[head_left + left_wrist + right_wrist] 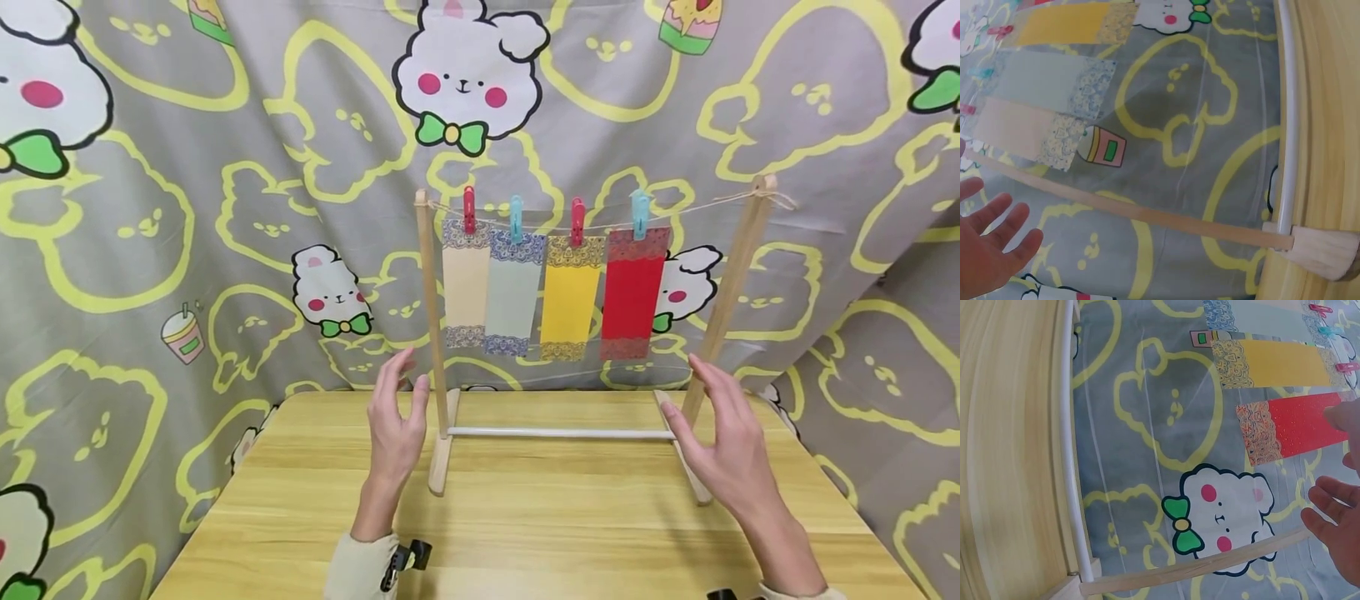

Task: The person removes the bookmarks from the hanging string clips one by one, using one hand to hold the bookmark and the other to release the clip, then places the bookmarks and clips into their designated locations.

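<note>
My left hand point(397, 429) is held beside the left wooden post point(431, 308), fingers loosely bent and nothing in them. Near the right post point(726, 287), my right hand point(731, 458) is raised with its fingers spread and holds nothing. Between the posts runs a thin string point(693, 208). From it hang a cream paper strip point(466, 292), a pale grey-green strip point(514, 292), a yellow strip point(572, 304) and a red strip point(634, 287), all with lace-patterned ends. Red clothespins point(469, 210) and light blue clothespins point(640, 215) alternate along the string, one on each strip.
A white rod point(562, 432) joins the stand's wooden feet point(442, 467) low over the wood-grain table point(525, 517). Behind hangs a grey curtain point(247, 217) with rabbit prints. A black strap device point(408, 560) sits at the left cuff.
</note>
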`<action>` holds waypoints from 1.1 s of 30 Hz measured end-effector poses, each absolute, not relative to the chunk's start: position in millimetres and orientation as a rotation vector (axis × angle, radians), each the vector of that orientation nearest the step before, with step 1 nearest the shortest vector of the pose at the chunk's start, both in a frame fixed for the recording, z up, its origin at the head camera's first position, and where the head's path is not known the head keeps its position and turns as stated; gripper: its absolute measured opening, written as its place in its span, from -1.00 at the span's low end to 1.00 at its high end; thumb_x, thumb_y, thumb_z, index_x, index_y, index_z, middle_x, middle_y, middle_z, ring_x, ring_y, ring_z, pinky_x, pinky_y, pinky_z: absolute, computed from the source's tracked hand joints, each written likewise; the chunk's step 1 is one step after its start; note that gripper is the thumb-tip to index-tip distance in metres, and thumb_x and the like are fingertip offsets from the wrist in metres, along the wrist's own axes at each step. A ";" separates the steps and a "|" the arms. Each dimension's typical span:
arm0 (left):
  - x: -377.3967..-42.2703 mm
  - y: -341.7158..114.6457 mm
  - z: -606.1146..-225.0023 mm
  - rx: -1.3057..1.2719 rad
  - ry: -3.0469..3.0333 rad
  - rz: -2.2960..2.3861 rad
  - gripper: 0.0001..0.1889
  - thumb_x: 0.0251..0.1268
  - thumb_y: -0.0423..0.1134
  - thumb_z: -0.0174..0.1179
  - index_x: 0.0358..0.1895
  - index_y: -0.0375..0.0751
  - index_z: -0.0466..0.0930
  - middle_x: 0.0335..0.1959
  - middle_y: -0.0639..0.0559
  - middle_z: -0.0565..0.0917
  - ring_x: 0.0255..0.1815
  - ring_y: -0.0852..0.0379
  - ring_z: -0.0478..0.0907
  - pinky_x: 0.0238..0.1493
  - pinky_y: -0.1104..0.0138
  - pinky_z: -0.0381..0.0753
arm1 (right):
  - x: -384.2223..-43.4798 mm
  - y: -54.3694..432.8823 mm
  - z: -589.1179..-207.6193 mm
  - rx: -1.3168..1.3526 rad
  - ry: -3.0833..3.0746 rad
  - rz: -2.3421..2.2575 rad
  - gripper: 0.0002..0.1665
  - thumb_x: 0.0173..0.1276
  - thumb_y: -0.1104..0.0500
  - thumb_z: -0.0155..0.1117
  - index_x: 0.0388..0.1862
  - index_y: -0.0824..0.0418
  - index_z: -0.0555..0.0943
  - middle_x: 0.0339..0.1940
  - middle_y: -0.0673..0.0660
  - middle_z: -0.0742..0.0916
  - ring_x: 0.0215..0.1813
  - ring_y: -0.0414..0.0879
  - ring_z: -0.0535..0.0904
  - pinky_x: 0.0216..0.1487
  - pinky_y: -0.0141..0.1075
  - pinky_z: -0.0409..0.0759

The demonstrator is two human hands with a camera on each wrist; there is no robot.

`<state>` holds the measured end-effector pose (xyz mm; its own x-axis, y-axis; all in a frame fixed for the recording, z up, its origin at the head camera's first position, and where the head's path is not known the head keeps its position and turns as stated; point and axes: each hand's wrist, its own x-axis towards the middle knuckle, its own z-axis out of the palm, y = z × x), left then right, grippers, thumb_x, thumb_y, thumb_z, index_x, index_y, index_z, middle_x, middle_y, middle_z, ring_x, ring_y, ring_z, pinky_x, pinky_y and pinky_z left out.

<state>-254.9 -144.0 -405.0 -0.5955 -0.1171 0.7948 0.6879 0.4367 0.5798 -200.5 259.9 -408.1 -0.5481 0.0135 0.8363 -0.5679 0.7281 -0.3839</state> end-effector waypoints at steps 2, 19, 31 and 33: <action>-255.7 -142.8 -403.1 -0.468 -1.863 -1.268 -0.57 0.51 -0.34 0.15 0.39 -0.18 0.49 0.24 -0.12 0.60 0.21 -0.07 0.54 0.16 0.06 0.54 | -201.3 258.0 -407.1 0.413 -2.034 0.822 -0.06 0.17 0.31 0.49 0.55 0.16 0.38 0.39 0.26 0.55 0.32 -0.05 0.46 0.37 -0.56 0.29; -240.7 -120.1 -370.8 -0.524 -1.804 -1.448 -0.64 0.47 -0.53 0.11 0.27 -0.56 0.47 0.16 -0.47 0.58 0.12 -0.46 0.54 0.15 0.46 0.57 | -211.7 242.4 -398.2 0.493 -2.008 0.786 -0.19 0.23 0.18 0.46 0.48 0.25 0.46 0.35 0.27 0.58 0.35 0.14 0.49 0.43 -0.52 0.26; -244.4 -127.8 -358.7 -0.528 -1.793 -1.471 -0.65 0.49 -0.53 0.09 0.26 -0.57 0.47 0.13 -0.45 0.61 0.14 -0.36 0.59 0.18 0.46 0.58 | -228.9 230.3 -374.0 0.601 -1.967 0.768 -0.27 0.32 0.06 0.38 0.44 0.26 0.49 0.34 0.24 0.59 0.32 0.17 0.49 0.44 -0.48 0.28; -247.0 -127.9 -356.8 -0.535 -1.787 -1.475 -0.66 0.49 -0.53 0.09 0.25 -0.58 0.48 0.12 -0.45 0.61 0.12 -0.37 0.59 0.17 0.46 0.59 | -229.5 229.5 -371.5 0.606 -1.970 0.762 -0.26 0.30 0.09 0.40 0.44 0.26 0.48 0.35 0.24 0.58 0.32 0.17 0.50 0.44 -0.49 0.28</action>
<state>-247.0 -127.9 -356.8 -0.6348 -0.1379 0.7603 0.7203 0.2504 0.6469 -229.5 229.5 -371.5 -0.4659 -0.1117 0.8778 -0.6731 0.6887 -0.2696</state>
